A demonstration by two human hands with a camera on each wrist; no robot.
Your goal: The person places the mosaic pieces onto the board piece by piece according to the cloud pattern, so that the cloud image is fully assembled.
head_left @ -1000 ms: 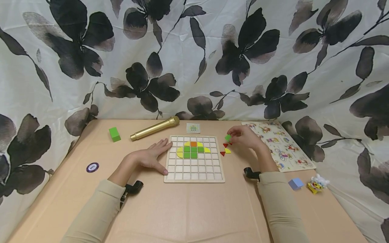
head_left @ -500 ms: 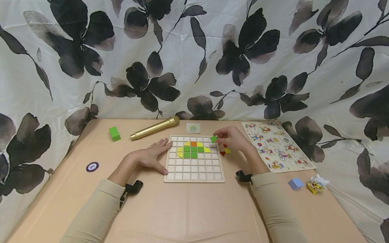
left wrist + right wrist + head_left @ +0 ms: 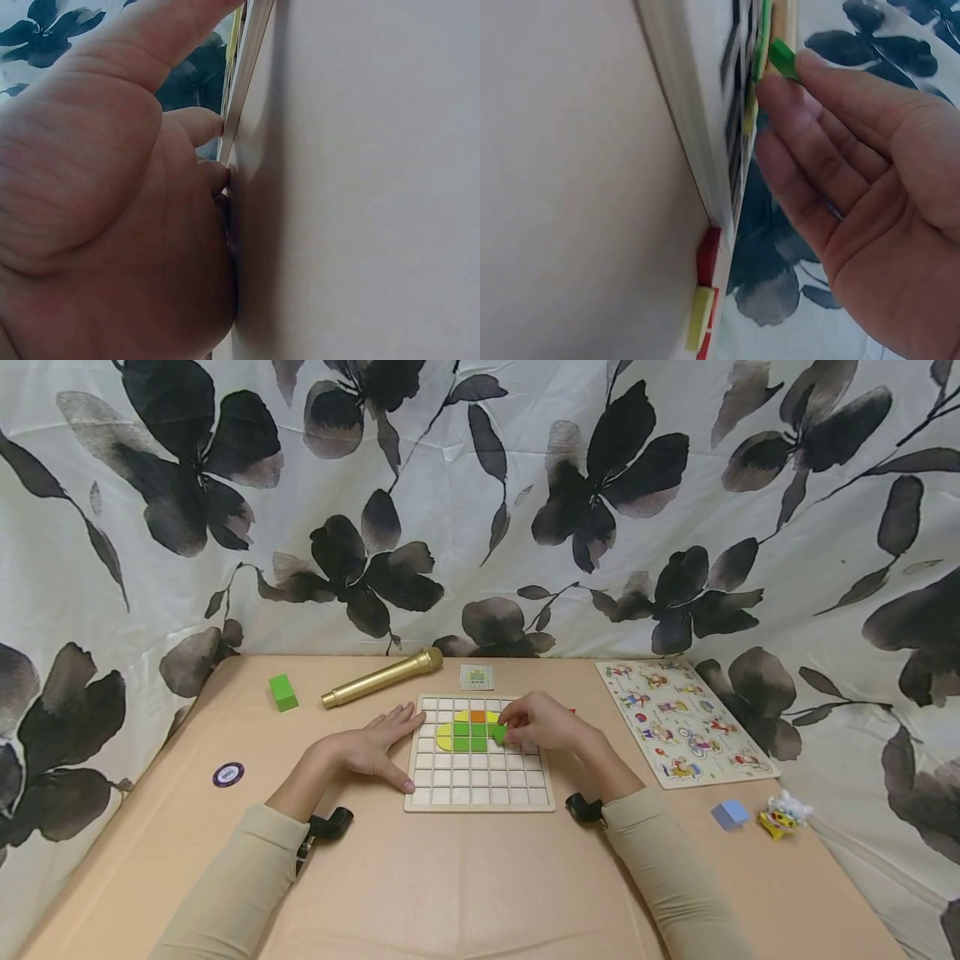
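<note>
A square wooden grid board (image 3: 480,797) lies on the table with yellow, orange and green tiles (image 3: 470,737) set in its upper cells. My left hand (image 3: 373,747) lies flat at the board's left edge, fingers spread, thumb and fingertips at the frame. Over the board's right half, my right hand (image 3: 547,723) pinches a small green tile (image 3: 783,58) between thumb and fingertips, close to the set green tiles. The right wrist view shows a red piece (image 3: 709,256) and a yellow piece (image 3: 700,319) beside the board; in the head view the right hand mostly hides them.
Behind the board lie a pattern card (image 3: 477,677) and a gold microphone (image 3: 382,677). A green block (image 3: 283,692) and a round chip (image 3: 228,774) are at left. On the right are a picture board (image 3: 690,722), a blue block (image 3: 731,814) and a small toy (image 3: 782,815).
My right hand has carried the green tile leftward from the loose pieces at the board's right side to above the grid. The left hand has stayed in place.
</note>
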